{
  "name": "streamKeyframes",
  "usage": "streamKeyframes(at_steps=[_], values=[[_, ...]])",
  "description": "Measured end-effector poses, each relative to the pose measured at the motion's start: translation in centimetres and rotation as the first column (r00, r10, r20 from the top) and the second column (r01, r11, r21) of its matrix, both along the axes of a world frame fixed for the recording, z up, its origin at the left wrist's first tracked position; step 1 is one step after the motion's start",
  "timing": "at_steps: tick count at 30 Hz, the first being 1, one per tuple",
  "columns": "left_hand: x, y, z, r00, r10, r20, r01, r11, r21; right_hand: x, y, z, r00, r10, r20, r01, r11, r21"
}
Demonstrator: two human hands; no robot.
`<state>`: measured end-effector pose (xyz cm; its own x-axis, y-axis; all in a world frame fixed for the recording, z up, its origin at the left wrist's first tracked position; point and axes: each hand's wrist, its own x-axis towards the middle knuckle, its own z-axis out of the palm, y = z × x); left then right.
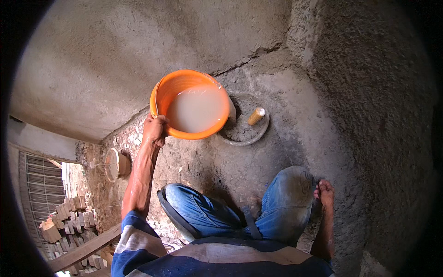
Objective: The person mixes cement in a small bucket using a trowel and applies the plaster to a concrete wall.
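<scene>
My left hand (155, 130) grips the near-left rim of an orange bucket (189, 135), its thumb over the edge. The bucket is tilted with its mouth toward me and holds cloudy, greyish water (196, 110). Just right of it and partly hidden behind it, a round basin (247, 142) holds grey wet mortar (242, 130). A short yellowish tool handle (256, 116) with a white end rises from the mortar; the tool's other end cannot be made out. My right hand (326, 191) is beside my right knee, fingers curled in, nothing visible in them.
Plastered walls rise ahead (138, 51) and at the right (374, 115), meeting in a corner. A pale bucket (118, 165) stands left of my forearm. At lower left are stacked bricks (69, 221), a wooden plank (87, 249) and a barred opening (44, 180).
</scene>
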<state>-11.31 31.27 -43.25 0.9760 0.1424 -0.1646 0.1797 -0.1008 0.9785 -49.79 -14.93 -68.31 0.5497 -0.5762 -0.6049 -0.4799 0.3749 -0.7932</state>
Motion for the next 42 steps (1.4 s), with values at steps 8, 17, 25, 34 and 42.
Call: streamKeyframes(at_steps=[8,17,25,34,42], values=[[0.5,0.1,-0.4,0.998,-0.054,0.032,0.054,0.998,-0.006,14.5,-0.5,13.6,0.947,0.164,0.278,-0.116,0.976,-0.183],[-1.3,4.3,-2.6,0.996,0.054,-0.069,-0.062,0.991,-0.121,40.0,24.0,25.6,0.046,0.951,0.306,-0.603,0.271,-0.75],[-3.2,8.0,-7.1,0.986,0.143,-0.09,-0.165,0.933,-0.32,43.5,38.2,7.3,0.282,0.916,-0.287,-0.598,-0.066,-0.799],[-3.7,15.3,-20.1,0.863,0.446,-0.239,-0.504,0.719,-0.479,40.0,22.0,25.3,-0.084,0.465,-0.881,-0.599,-0.73,-0.328],[-6.4,18.8,-26.3,0.847,0.407,-0.341,-0.53,0.687,-0.497,39.5,16.9,24.0,-0.119,0.113,-0.986,-0.43,-0.901,-0.052]])
